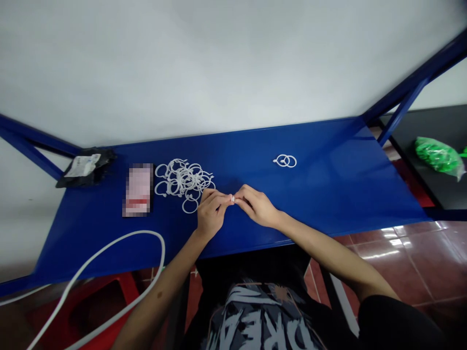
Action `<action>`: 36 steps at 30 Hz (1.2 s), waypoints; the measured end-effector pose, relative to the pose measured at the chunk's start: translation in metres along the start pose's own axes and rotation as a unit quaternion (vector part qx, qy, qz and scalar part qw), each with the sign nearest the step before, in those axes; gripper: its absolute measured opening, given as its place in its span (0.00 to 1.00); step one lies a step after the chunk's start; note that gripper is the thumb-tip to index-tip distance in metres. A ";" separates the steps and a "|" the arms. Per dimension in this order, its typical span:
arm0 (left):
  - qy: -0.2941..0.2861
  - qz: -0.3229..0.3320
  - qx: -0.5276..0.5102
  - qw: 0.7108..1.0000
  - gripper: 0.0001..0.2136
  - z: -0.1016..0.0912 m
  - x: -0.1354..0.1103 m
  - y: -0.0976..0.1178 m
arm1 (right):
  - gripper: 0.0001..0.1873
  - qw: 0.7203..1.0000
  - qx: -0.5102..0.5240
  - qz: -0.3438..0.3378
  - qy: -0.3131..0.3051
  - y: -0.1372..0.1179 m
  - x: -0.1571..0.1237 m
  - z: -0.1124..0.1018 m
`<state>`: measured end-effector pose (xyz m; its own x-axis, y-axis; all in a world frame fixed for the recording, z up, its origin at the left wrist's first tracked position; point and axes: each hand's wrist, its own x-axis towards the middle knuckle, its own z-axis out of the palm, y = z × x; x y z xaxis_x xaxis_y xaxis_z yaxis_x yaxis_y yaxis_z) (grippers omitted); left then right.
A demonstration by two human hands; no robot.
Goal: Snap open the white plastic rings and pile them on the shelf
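My left hand (212, 210) and my right hand (258, 206) meet fingertip to fingertip above the front middle of the blue table. Both are closed in a pinch on a small white plastic piece (232, 198). Only a bit of it shows between the fingers, so its full shape is hidden; its colour matches the rings nearby. Just beyond and left of my left hand lies a loose pile of thin white plastic rings (186, 179), several with small knobs or open ends. Two more white rings (286, 161) overlap farther back on the right, apart from my hands.
A blue table (328, 184) stands against a pale wall. A pixelated pink rectangular item (138, 189) and a black plastic bag (89, 167) lie left. A white cable (120, 238) loops over the front left edge. A bag of green items (440, 158) rests on a dark surface right.
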<state>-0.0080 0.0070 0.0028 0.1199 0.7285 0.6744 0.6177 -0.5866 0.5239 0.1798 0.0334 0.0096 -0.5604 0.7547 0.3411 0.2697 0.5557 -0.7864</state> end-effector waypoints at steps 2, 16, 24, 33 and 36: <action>0.002 0.004 -0.001 1.000 0.06 -0.001 -0.001 -0.001 | 0.09 1.000 -0.024 -0.014 -0.011 -0.001 -0.001 -0.001; -0.026 0.019 0.107 0.994 0.09 -0.004 -0.003 -0.004 | 0.13 0.986 -0.163 -0.030 -0.007 0.006 0.004 -0.010; -0.060 -0.103 0.332 0.936 0.08 -0.014 -0.006 -0.016 | 0.10 0.912 -0.336 0.135 0.194 0.038 0.007 -0.056; -0.017 -0.078 0.341 0.937 0.06 -0.014 -0.006 -0.015 | 0.12 0.885 -0.393 0.143 0.206 0.056 0.003 -0.069; 0.010 -0.038 0.312 0.949 0.05 -0.015 -0.005 -0.014 | 0.12 0.904 -0.349 0.105 0.222 0.047 0.006 -0.063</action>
<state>-0.0291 0.0060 0.0000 0.0449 0.7496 0.6603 0.9648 -0.2041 0.1660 0.2381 0.0858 0.0072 -0.1121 0.8484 0.5173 0.8495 0.3519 -0.3930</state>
